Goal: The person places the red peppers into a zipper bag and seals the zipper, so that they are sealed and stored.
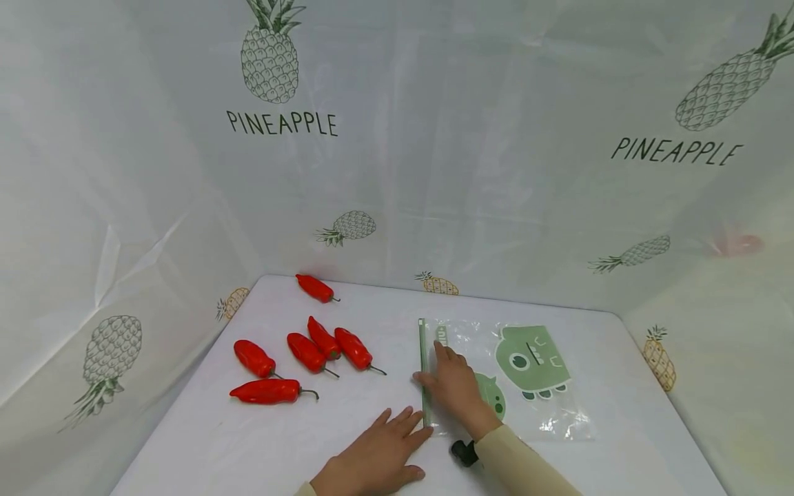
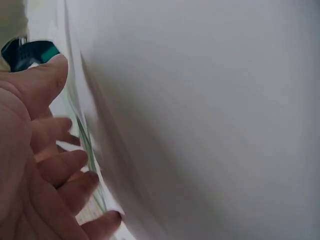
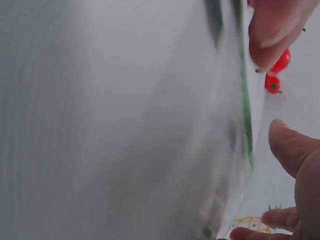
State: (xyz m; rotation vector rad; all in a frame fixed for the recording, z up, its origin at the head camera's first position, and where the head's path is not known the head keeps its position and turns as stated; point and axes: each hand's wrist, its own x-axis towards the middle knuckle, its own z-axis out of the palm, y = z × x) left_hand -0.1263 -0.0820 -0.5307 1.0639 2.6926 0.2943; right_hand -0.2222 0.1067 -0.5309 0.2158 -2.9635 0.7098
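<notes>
A clear zip bag (image 1: pixel 459 430) with green dinosaur prints lies flat on the white table, its green zip strip (image 1: pixel 424 358) toward the left. My right hand (image 1: pixel 455 382) rests over the bag beside that strip, fingers loosely extended and thumb near the edge. Close to the bag's lower left corner, my left hand (image 1: pixel 381 451) lies with its fingers spread, fingertips at the strip's near end. The left wrist view shows relaxed left fingers (image 2: pixel 75 192) beside the green strip. In the right wrist view, the bag's strip (image 3: pixel 246 100) runs close to the right thumb (image 3: pixel 287 145).
Several red peppers lie left of the bag, including a long one (image 1: pixel 267 391) nearest me and one by itself (image 1: pixel 315 288) at the back. A white sheet (image 1: pixel 446 151) printed with pineapples surrounds the table. A black device (image 1: pixel 462 453) sits at my right wrist.
</notes>
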